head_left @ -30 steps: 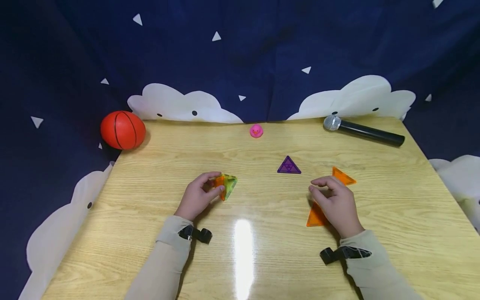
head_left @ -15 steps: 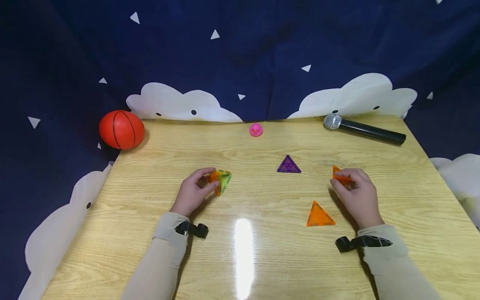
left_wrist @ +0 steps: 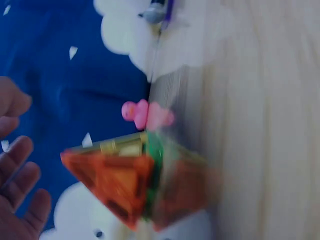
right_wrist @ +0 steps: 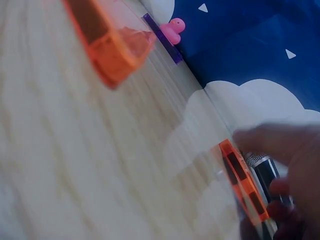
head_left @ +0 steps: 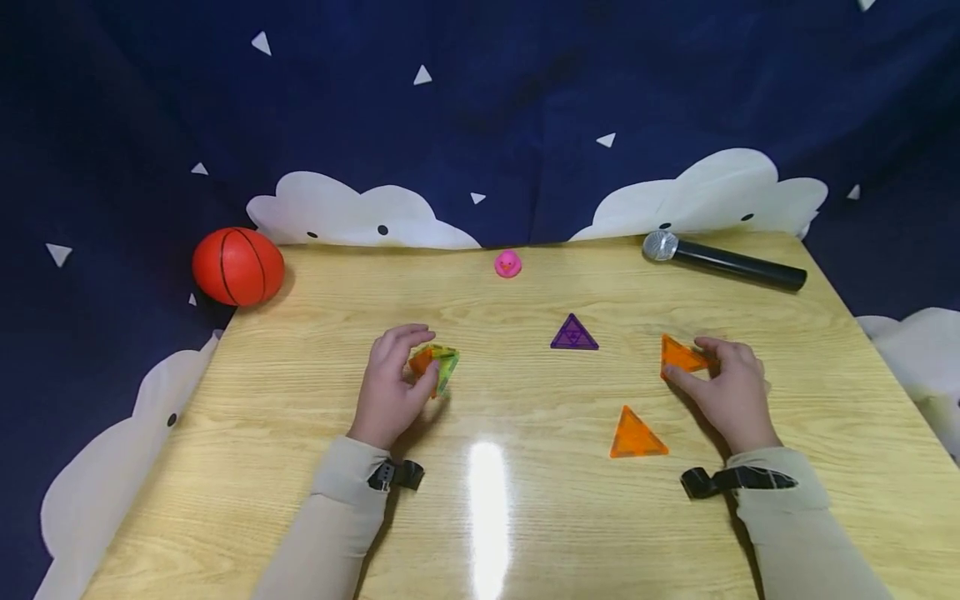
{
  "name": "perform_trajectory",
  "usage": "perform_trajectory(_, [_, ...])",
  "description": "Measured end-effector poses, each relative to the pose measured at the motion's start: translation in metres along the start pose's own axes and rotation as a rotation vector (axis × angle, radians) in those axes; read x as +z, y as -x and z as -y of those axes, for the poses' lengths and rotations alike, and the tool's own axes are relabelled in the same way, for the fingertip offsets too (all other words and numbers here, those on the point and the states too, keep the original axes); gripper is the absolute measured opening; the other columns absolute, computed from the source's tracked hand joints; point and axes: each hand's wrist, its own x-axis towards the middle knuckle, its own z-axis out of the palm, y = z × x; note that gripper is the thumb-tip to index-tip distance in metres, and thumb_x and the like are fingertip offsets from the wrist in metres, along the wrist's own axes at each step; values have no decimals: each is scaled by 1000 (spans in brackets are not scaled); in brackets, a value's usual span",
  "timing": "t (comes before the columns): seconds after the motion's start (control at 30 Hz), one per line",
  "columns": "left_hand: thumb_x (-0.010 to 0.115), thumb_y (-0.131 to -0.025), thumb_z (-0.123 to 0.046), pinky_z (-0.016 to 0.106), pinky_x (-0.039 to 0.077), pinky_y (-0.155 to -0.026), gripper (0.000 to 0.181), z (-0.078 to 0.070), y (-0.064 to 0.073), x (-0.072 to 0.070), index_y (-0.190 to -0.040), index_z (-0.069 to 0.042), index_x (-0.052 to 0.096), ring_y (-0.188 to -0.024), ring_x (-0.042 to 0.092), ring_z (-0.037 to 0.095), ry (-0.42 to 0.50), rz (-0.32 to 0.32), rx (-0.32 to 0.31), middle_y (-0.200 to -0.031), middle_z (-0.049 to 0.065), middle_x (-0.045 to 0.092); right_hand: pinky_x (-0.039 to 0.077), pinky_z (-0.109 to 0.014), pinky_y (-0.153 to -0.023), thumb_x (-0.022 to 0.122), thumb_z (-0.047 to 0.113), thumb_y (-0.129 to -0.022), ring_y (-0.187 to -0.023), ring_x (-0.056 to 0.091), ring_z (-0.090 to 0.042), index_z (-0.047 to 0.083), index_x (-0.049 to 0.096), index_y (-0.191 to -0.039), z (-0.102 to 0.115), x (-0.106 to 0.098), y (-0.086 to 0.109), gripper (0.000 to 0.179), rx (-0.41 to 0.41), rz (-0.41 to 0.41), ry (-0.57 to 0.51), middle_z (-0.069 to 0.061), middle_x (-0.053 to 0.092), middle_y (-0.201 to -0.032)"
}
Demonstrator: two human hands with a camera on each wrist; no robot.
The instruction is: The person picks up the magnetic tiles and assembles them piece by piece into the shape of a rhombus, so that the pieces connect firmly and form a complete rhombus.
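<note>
In the head view, my left hand [head_left: 392, 387] is around a small pyramid of orange and green see-through magnetic tiles [head_left: 442, 367] on the table. In the left wrist view, the fingers [left_wrist: 22, 177] are spread apart from the pyramid [left_wrist: 120, 182]. My right hand [head_left: 726, 390] holds an orange triangular magnetic tile [head_left: 678, 357] between thumb and fingers, the tile lying on the table. Fingers hide its right corner. A second orange triangular tile [head_left: 636, 435] lies nearer the front. Farther back lies a purple triangular tile [head_left: 574, 334].
A pink rubber duck [head_left: 507, 264] stands at the table's back edge. A red ball [head_left: 238, 267] sits at the back left corner, and a black microphone [head_left: 731, 262] lies at the back right. Behind the wooden table [head_left: 315, 292] hangs a dark blue cloud-patterned cloth [head_left: 517, 100].
My right hand has moved right, off the front orange tile and onto the rear one. The left hand has shifted the pyramid slightly left and its fingers have spread from it.
</note>
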Motion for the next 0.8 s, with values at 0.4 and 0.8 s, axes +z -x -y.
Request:
perform_trajectory(0.4, [67, -90, -15, 43, 44, -97, 27, -35, -4, 34, -115, -6, 65, -113, 56, 29, 75, 22, 222, -119, 9, 63, 27, -62, -87, 71, 39, -90, -116, 34, -52, -10, 49, -139, -1, -7, -2, 72, 67, 124, 79, -33, 40, -127])
perform_trajectory(0.8, [73, -90, -24, 36, 40, -108, 49, -58, -1, 74, -134, -10, 56, -127, 50, 21, 93, 347, 63, -134, 3, 57, 35, -49, -79, 71, 60, -85, -113, 32, -48, -14, 45, -139, -1, -11, -1, 95, 86, 131, 124, -33, 41, -119])
